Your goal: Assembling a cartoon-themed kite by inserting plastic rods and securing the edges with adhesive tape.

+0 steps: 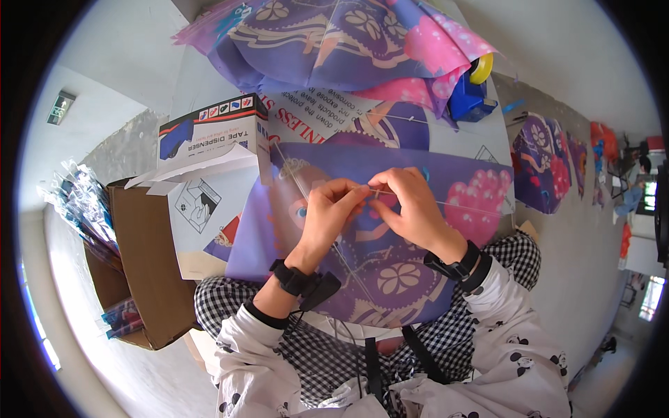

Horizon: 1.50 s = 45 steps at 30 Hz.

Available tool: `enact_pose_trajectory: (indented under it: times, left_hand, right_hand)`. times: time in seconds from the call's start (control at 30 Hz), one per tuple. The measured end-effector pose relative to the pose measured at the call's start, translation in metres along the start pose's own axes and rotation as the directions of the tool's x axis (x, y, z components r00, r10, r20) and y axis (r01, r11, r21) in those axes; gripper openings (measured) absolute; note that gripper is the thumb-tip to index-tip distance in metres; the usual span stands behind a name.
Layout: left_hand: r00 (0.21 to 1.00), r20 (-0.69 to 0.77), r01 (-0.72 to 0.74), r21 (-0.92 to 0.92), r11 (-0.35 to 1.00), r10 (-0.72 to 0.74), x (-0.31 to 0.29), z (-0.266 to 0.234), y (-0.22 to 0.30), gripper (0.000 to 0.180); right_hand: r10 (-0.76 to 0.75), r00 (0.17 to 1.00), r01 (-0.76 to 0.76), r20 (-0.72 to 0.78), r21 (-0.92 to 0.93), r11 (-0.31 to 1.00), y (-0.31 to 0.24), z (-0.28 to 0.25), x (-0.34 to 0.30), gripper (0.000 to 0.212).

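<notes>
Watching through the head camera, I am seeing both bare hands working close together over a printed purple sheet [383,251], which is lying across a white printed board [187,240] just before the person's checked trousers [313,359]. The left hand [329,212] is pinching, thumb against index finger, seemingly on the end of a thin pale strand [474,207]; rod or cord, I cannot tell. The right hand [414,209] is curling over the same strand, thumb and index tips slightly apart around it; whether they are pressing on it I cannot tell. The strand is running out rightward past pink printed shapes. A second thin line [291,171] is slanting across the sheet, passing behind the left hand. Dark bands are circling both wrists. Beyond the sheet, more purple and pink material [320,42] is lying heaped, a blue tape dispenser [470,103] with yellow tape sitting at its right edge. Leftward, a torn-open dispenser box [209,139] is resting on the board, near a brown carton [157,265].
</notes>
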State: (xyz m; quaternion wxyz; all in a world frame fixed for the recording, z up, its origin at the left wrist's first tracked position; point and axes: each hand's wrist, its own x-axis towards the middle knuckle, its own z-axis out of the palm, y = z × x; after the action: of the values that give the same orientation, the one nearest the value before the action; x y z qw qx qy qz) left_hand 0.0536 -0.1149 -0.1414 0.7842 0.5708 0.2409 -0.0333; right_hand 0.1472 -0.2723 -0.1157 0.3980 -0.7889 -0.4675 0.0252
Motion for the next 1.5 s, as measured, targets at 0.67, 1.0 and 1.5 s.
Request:
enact_pose_trajectory:
  times: [0.67, 1.0, 1.5]
  left_hand:
    - [1.0, -0.022, -0.019, -0.017, 1.0, 0.018, -0.007, 0.004, 0.001, 0.018]
    - [0.995, -0.052, -0.081, 0.043, 0.996, 0.083, -0.031, 0.023, 0.013, 0.016]
    - [0.93, -0.367, -0.137, -0.291, 0.947, 0.022, -0.01, 0.044, 0.015, 0.013]
  right_hand:
    - [0.163, 0.986, -0.162, -0.028, 0.03, 0.986, -0.008, -0.004, -0.011, 0.021]
    - [0.059, 0.996, -0.055, -0.061, 0.068, 0.996, -0.015, -0.019, -0.025, 0.027]
    - [-0.071, 0.973, 0.057, -0.219, -0.069, 0.996, 0.062, -0.072, -0.037, 0.017]
